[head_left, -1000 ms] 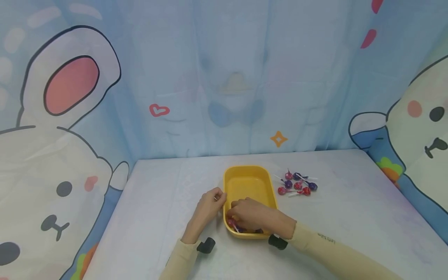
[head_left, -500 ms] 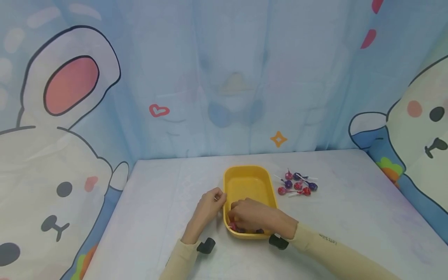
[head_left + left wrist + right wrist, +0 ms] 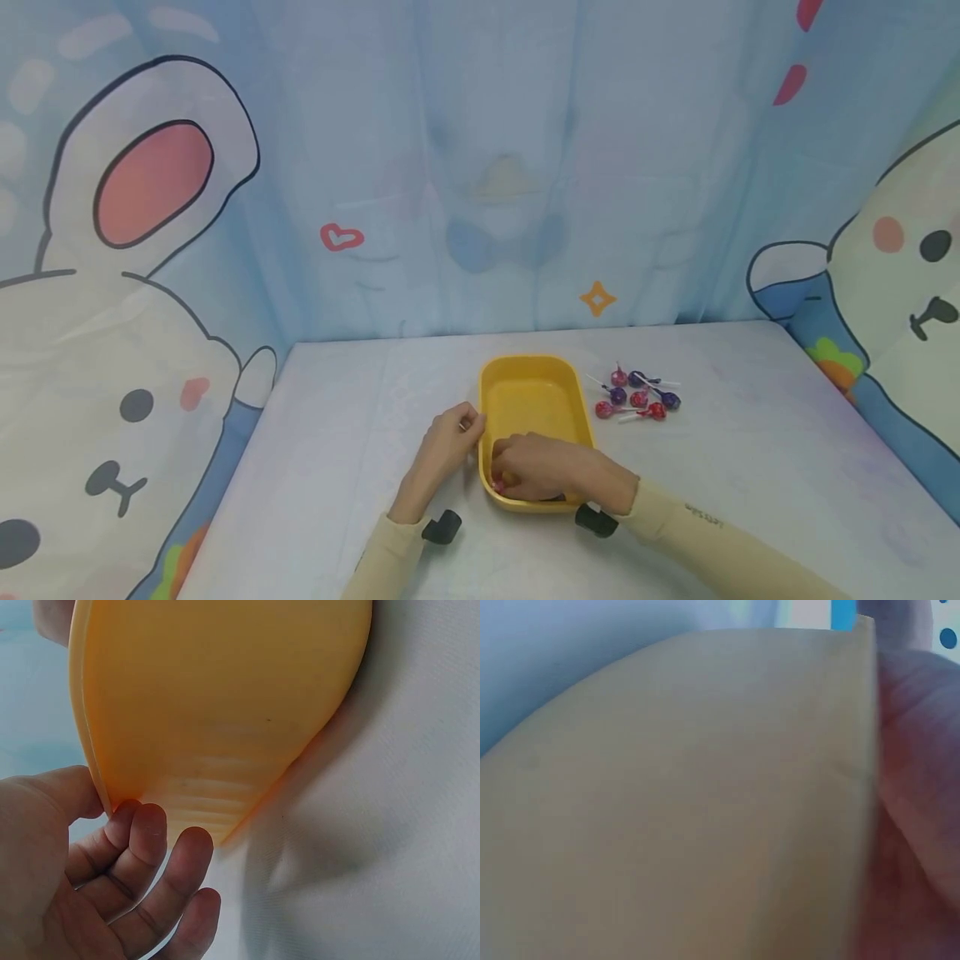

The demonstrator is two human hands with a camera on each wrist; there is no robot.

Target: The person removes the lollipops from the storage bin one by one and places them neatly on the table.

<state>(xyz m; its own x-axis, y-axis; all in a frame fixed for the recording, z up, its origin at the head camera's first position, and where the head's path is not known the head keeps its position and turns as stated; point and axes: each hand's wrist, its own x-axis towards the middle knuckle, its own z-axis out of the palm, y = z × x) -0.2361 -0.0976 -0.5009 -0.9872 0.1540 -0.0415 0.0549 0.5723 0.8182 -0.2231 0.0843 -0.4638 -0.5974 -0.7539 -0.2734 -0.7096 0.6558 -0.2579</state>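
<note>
A yellow plastic tray (image 3: 534,392) sits mid-table in the head view. My left hand (image 3: 447,442) pinches its left rim; in the left wrist view the thumb and bent fingers (image 3: 146,829) meet at the rim's edge. Inside the tray's near end, my right hand (image 3: 543,468) is bent down with curled fingers. A pink lollipop (image 3: 498,485) shows between its thumb and fingers, partly covered by them. Other lollipops beneath that hand are mostly hidden. The right wrist view is filled by the tray's wall (image 3: 675,787), with part of the hand (image 3: 922,772) behind it.
Right of the tray lies a loose cluster of red, pink and purple lollipops (image 3: 638,398) with white sticks. A white cloth covers the table (image 3: 750,467). Behind it hangs a blue cartoon-print curtain (image 3: 495,100).
My right hand shifts slightly within the tray's near left corner, and the pink lollipop at its fingertips has turned and moved a little. The left hand stays at the rim.
</note>
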